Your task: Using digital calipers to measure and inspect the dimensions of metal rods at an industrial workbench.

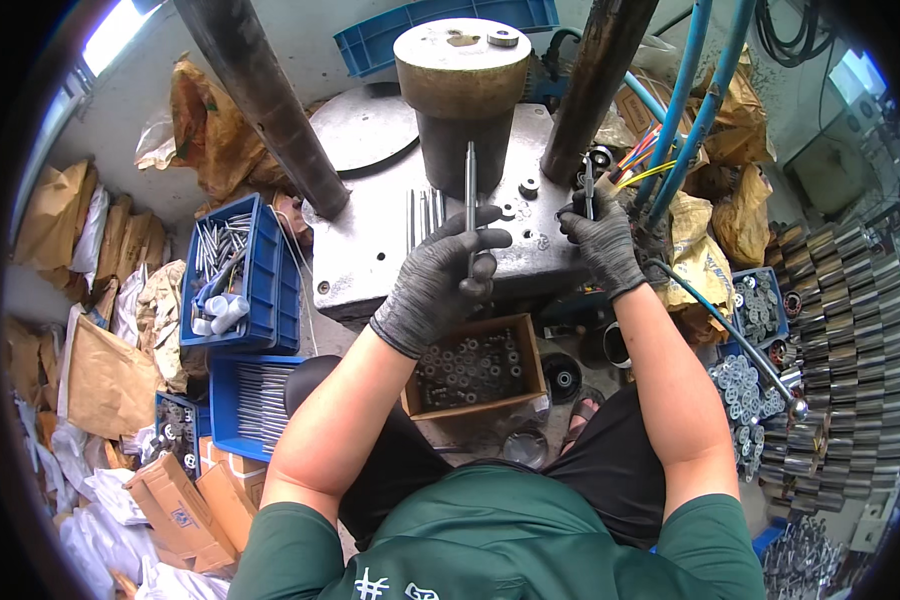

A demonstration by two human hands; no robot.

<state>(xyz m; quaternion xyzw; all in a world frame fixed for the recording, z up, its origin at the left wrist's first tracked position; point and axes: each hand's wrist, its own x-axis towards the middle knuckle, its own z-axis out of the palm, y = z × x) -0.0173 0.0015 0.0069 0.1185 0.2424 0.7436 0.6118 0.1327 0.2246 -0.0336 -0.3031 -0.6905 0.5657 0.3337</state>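
My left hand [445, 265], in a dark grey glove, is closed around a slim stepped metal shaft [470, 175] that stands upright in front of the press post. On the right, my gloved right hand [605, 240] grips a short, thin metal piece with a pointed tip [589, 190]; its exact kind I cannot tell. Several metal shafts [425, 212] lie side by side on the steel press table [360, 262], just left of my left hand. A small dark ring [529, 187] rests on the table between my hands. The thick round post [465, 110] carries a bearing-like ring [502, 38] on top.
Steel columns [265, 100] rise at both sides. Below the table edge sits a cardboard box [475, 405] of small rings. Blue crates [255, 400] with shafts stand left. A ball-ended lever [797, 408] and stacked metal cylinders [835, 350] are right, with blue hoses [705, 110] above.
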